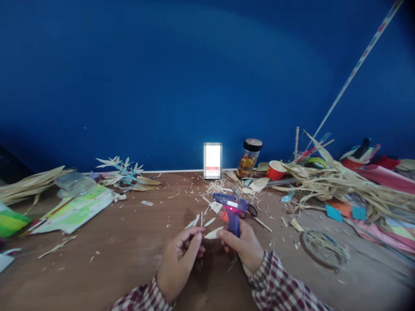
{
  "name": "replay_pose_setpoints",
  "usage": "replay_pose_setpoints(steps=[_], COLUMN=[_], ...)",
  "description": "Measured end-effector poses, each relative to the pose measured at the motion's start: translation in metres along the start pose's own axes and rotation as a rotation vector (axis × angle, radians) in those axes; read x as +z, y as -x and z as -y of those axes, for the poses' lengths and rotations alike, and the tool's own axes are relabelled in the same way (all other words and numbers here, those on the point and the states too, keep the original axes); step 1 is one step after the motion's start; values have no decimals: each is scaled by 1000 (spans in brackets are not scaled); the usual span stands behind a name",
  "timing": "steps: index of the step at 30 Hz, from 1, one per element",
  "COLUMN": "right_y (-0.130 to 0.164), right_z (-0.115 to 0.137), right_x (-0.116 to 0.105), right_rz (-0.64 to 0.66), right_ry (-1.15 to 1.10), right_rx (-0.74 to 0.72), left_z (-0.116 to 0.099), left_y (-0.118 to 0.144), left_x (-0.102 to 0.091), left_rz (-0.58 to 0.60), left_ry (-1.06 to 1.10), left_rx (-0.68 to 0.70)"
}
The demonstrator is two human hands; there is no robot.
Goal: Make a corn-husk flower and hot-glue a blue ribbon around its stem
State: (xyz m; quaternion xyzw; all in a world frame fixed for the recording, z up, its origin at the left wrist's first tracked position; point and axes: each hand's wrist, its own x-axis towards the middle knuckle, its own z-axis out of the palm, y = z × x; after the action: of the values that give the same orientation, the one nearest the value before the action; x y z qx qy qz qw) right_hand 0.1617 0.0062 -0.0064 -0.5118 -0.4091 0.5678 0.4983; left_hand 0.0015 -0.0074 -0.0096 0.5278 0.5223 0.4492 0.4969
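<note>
Pale dried leaf strips (29,181) lie at the far left of the brown wooden surface (129,250), with a green and white printed sheet (76,211) just beside them and a cluster of cut leaf shapes (121,170) further back near the blue wall. The left hand (180,259) is low in the middle, its fingers curled and its thumb and forefinger pinched together close to the left tip of a small pale leaf piece (213,233); whether they touch it I cannot tell. That piece sits just above the surface between both hands, its long axis running roughly left to right and tilted a little upward toward the right. The right hand (244,246) has its grip closed on the handle of a blue glue gun (231,209), and its fingertips meet the leaf piece's right end. The gun's body lies left to right, nozzle pointing left, a red light glowing on it. Behind stand a glass jar (249,157) with a black lid and a red cup (275,169), then a large tangle of straw (337,183) at right.
</note>
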Motion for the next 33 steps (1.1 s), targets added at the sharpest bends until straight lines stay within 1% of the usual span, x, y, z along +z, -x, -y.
replay_pose_setpoints(steps=[2,5,8,12,15,19,21,24,28,33], right_y=[1,3,4,5,5,6,6,7,8,7], right_z=[1,4,7,7,6,3,3,4,3,2], right_x=[0,1,2,2,0,-1,0,1,1,0], right_rz=[14,31,15,14,20,10,2,-20,-29,-36], right_ry=[42,113,170,187,212,254,282,331,375,376], right_rx=[-20,-41,-48,-46,-63,-114,-139,-163,-192,-213], left_z=[0,2,6,7,8,10,10,9,7,14], left_y=[-2,-5,-5,-6,-6,-5,-5,-6,-6,-6], left_x=[1,2,3,3,1,-1,-1,-2,-1,-2], left_rz=[64,122,129,130,141,203,218,216,210,215], left_ry=[90,149,185,193,139,58,52,45,38,51], left_rx=[-86,-116,-152,-207,-195,-160,-172,-203,-200,-177])
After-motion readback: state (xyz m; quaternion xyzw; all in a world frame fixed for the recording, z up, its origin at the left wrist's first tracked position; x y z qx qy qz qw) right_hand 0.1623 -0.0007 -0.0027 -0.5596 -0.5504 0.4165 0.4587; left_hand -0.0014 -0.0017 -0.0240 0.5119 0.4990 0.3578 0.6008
